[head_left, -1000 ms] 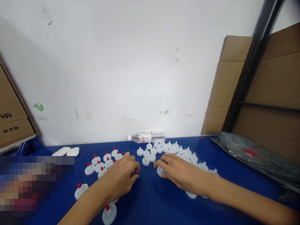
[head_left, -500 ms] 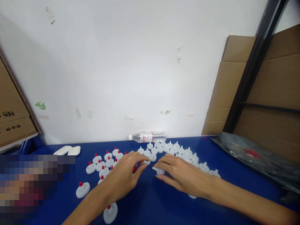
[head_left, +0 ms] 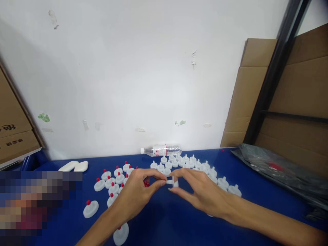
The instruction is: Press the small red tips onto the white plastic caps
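My left hand and my right hand meet above the middle of a blue table. My right hand pinches a small white cap turned on its side, its spout toward my left hand. My left hand's thumb and forefinger are pinched at that spout, and small red plugs show under its curled fingers. White caps with red plugs lie to the left. Plain white caps lie to the right.
A clear water bottle lies against the white wall. Two white oval pieces rest at the back left. A black plastic bag sits at the right, with cardboard sheets and a black frame behind it. Cardboard boxes stand at the left.
My right hand has lifted a white cap off the table and turned it sideways. My left hand has moved right and up, and its fingertips now meet the cap's spout.
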### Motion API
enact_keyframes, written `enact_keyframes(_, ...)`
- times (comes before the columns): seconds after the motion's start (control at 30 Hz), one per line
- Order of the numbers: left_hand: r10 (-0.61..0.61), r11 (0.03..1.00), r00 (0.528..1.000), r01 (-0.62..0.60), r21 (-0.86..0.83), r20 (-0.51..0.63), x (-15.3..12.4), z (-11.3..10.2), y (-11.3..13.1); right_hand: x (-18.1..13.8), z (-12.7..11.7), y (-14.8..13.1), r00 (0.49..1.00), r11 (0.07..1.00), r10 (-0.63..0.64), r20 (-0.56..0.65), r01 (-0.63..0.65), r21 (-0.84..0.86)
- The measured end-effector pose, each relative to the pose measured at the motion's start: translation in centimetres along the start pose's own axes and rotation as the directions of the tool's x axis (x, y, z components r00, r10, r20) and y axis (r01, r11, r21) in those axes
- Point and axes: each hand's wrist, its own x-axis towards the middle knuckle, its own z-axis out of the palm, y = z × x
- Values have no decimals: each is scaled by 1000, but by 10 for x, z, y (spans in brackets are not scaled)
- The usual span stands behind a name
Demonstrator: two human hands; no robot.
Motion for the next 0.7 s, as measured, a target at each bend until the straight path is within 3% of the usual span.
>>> enact_keyframes(0.2, 23, 980, 998, -33, 196, 51, -4, 11, -3, -1, 0, -4, 995, 996, -88, -43, 88, -6)
enact_keyframes(0.4, 80, 981, 996, -74, 177, -27, -4, 12, -3, 1, -2, -2, 986, 986, -140, -91, 131, -100)
enact_keyframes(0.7, 124, 980, 990, -110, 169, -74, -5, 12, -5, 1, -3, -2, 994, 988, -109, -9, 108, -108)
